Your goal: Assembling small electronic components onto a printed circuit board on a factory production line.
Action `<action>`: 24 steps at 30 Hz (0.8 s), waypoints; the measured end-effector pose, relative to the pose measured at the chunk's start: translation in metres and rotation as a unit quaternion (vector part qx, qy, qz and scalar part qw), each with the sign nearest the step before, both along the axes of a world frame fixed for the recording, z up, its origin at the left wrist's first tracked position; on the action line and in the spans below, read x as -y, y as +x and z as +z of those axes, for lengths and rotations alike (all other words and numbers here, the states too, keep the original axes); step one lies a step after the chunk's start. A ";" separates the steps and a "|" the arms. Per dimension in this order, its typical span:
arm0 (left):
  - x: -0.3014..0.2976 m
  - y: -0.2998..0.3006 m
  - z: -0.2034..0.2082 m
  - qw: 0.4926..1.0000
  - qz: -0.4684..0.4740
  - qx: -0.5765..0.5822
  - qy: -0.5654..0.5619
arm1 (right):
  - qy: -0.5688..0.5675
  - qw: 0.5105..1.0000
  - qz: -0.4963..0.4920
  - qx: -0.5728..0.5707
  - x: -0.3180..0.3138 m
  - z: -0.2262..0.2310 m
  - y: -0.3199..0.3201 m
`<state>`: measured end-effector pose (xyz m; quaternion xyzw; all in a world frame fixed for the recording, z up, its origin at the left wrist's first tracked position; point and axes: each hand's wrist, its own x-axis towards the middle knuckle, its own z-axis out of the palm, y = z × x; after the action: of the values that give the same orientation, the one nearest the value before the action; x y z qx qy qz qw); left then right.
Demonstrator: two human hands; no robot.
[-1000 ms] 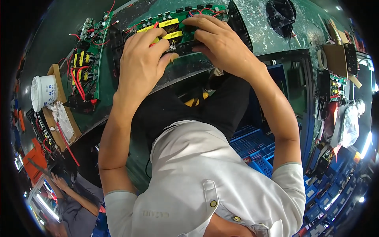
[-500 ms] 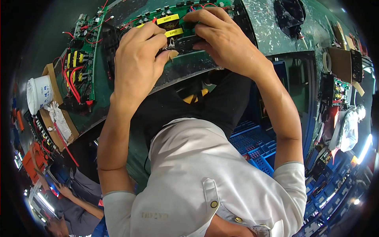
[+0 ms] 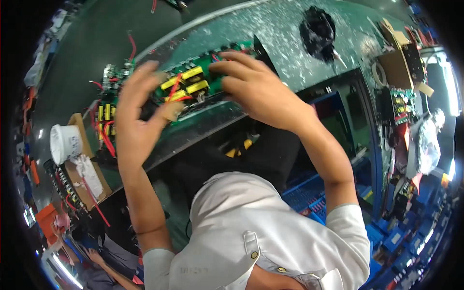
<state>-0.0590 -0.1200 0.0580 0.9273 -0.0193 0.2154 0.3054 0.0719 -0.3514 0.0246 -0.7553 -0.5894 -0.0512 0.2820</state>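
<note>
A long green circuit board (image 3: pixel 205 63) with yellow-wrapped transformers (image 3: pixel 192 73) and a red wire lies in front of me in a black housing. My left hand (image 3: pixel 137 116) is at the board's left end, smeared by motion, its fingers and thumb spread and nothing visible in them. A tan wrap (image 3: pixel 172 111) covers the tip of its thumb. Over the right part of the board is my right hand (image 3: pixel 261 94), its fingers apart and slightly bent. Whether its fingertips touch the board cannot be told. A second board (image 3: pixel 107 113) with yellow parts and red wires is partly behind my left hand.
A black plastic bag (image 3: pixel 317 34) lies on the scuffed green bench (image 3: pixel 270 29). At left are a white bucket (image 3: pixel 65 143) and a cardboard box (image 3: pixel 99 186). Another board (image 3: pixel 402 104), a tape roll (image 3: pixel 379 75) and blue bins (image 3: pixel 394 237) are at right. Another person's arm (image 3: pixel 108 270) shows lower left.
My left hand has moved left off the transformers and its fingers have spread. My right hand has lifted off the board's front edge, its fingers spreading. The whole view has shifted and tilted.
</note>
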 end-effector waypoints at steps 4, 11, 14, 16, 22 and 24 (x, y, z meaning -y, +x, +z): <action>-0.049 -0.030 -0.006 0.941 0.287 -0.177 0.021 | 0.199 0.914 -0.295 -0.196 0.055 0.003 0.020; -0.042 0.001 -0.039 0.967 0.116 -0.226 -0.018 | 0.074 0.881 -0.449 0.129 0.093 -0.062 0.066; -0.037 -0.004 -0.027 0.951 0.125 -0.280 -0.041 | 0.167 0.885 -0.416 0.125 0.074 -0.060 0.050; -0.035 -0.004 -0.026 0.947 0.135 -0.290 -0.032 | 0.199 0.893 -0.392 0.098 0.062 -0.065 0.043; -0.038 0.003 -0.032 0.939 0.150 -0.308 -0.001 | 0.258 0.887 -0.379 -0.056 0.055 -0.107 0.045; -0.042 0.006 -0.034 0.945 0.145 -0.291 -0.024 | 0.274 0.882 -0.370 -0.100 0.058 -0.110 0.049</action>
<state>-0.0525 -0.0778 0.0237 0.9349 0.2099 -0.0217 0.2854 0.1205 -0.4099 -0.0858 -0.8122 -0.1977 -0.2354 0.4958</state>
